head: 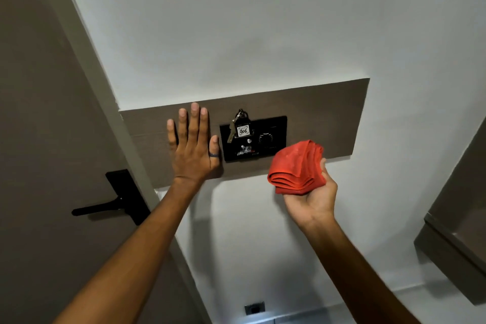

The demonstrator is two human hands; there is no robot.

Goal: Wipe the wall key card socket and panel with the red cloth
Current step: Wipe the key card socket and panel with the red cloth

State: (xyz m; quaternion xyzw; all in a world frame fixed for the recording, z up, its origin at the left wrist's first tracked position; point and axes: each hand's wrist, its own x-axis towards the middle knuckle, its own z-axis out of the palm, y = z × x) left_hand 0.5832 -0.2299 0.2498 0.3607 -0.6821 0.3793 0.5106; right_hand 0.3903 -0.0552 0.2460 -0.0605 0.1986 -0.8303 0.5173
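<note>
A black key card socket [271, 150] is set in a brown wall panel [320, 116]. A key tag marked 406 [243, 130] with keys sticks out of its slot, and a round dial sits on its right half. My left hand [193, 147] lies flat on the panel just left of the socket, fingers spread, a ring on the thumb. My right hand [311, 196] is palm up, below and right of the socket, away from the wall. It holds a folded red cloth [297, 166], which overlaps the panel's lower edge in view.
A brown door with a black lever handle [115, 202] stands at the left. A brown cabinet [457, 231] juts in at the right edge. A small dark wall outlet [254, 308] sits low on the white wall.
</note>
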